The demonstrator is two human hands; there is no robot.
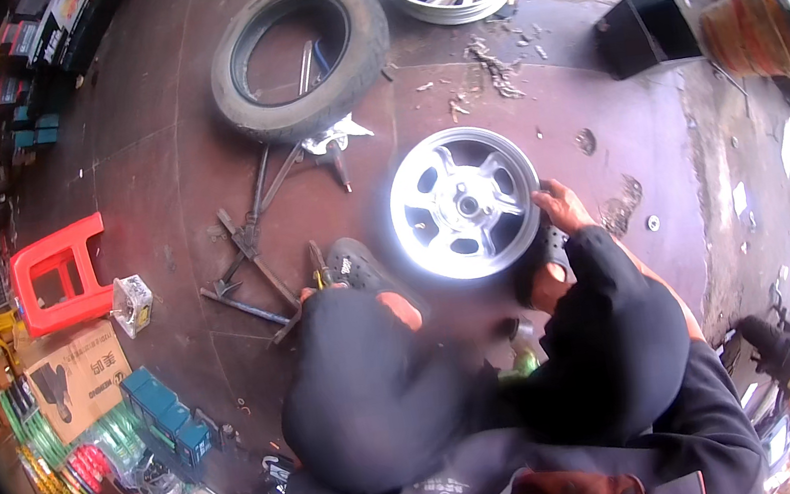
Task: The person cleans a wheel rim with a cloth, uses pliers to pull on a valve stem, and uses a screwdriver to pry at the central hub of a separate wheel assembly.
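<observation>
A silver motorcycle wheel rim stands between and in front of my feet, tilted with its spoked face toward me. My right hand grips its right edge, fingers curled over the lip. Beyond my left knee a small patch of skin shows, apparently my left hand, beside a thin upright tool with some yellow on it. The knee hides most of that hand, so its fingers cannot be made out. Next to it is my left clog; the right clog is beside the rim.
A bare tire lies over a metal stand. Another wheel lies at the far side, near scattered debris. A black box and bucket stand right; a red stool, carton and teal case left.
</observation>
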